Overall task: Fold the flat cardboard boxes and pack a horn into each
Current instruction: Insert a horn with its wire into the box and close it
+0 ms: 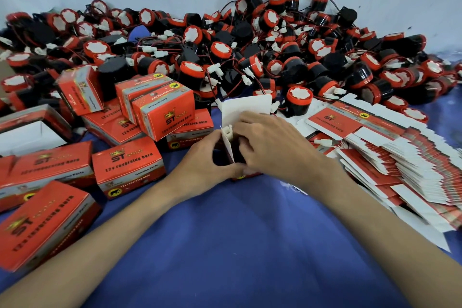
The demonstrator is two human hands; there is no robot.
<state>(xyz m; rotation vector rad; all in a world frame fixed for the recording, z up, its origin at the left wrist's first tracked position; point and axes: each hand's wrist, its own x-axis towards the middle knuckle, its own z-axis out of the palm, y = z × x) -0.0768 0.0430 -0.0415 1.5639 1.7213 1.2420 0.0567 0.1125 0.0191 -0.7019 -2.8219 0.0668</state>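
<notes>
**Box held in both hands**

The left hand [201, 160] curls its fingers round the near edge of the half-folded box [250, 107]. The right hand [272, 142] grips the far side, below the upright white flap. A white plug [228, 130] shows at the opening; the hands hide whatever else is inside. Packed boxes [127, 165] lie left, flat boxes [390, 165] right, loose horns [250, 45] behind.

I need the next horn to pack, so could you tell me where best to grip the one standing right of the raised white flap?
Probably round the red cap of the horn, fingers coming down from above: it stands cap-up with its round rim exposed, while other horns crowd behind.
</notes>
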